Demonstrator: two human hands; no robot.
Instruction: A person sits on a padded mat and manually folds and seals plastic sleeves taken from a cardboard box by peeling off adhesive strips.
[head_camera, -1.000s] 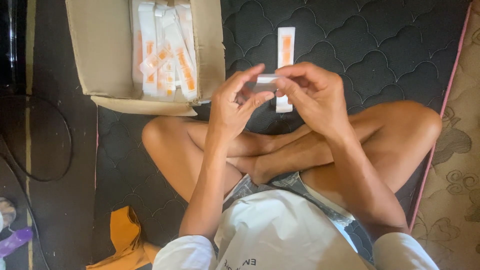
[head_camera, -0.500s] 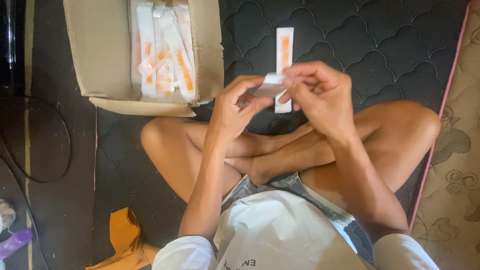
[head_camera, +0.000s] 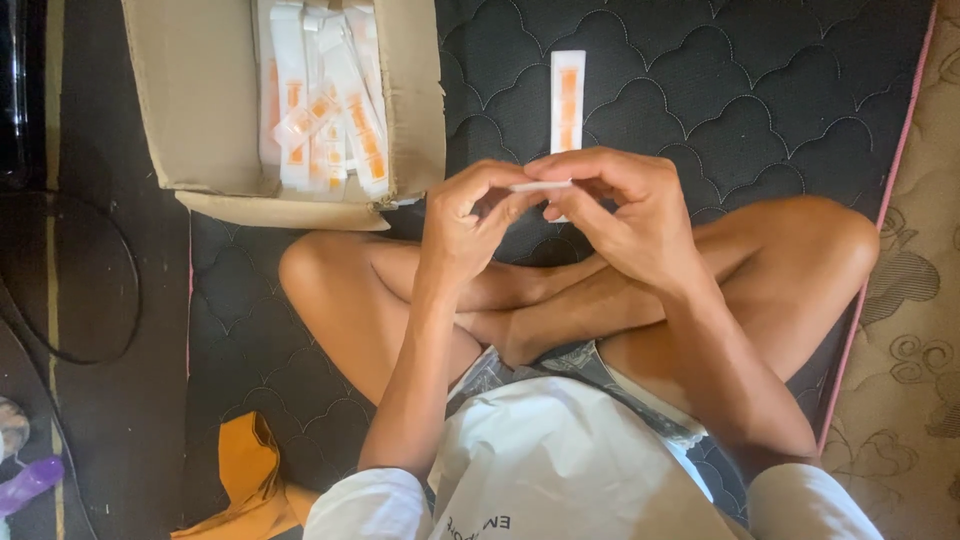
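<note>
Since a second ago the small white packet (head_camera: 541, 186) has turned edge-on (earlier its flat face showed), and both hands sit slightly higher. Its long axis now runs left to right, level. The left hand (head_camera: 462, 225) and right hand (head_camera: 625, 215) each pinch an end, above the crossed legs, near the cardboard box (head_camera: 200, 110).

One small white packet (head_camera: 542, 186), thin and flat, seen edge-on and roughly level. Held clear above the black quilted mat (head_camera: 760, 110), near its far edge, over the crossed legs.
</note>
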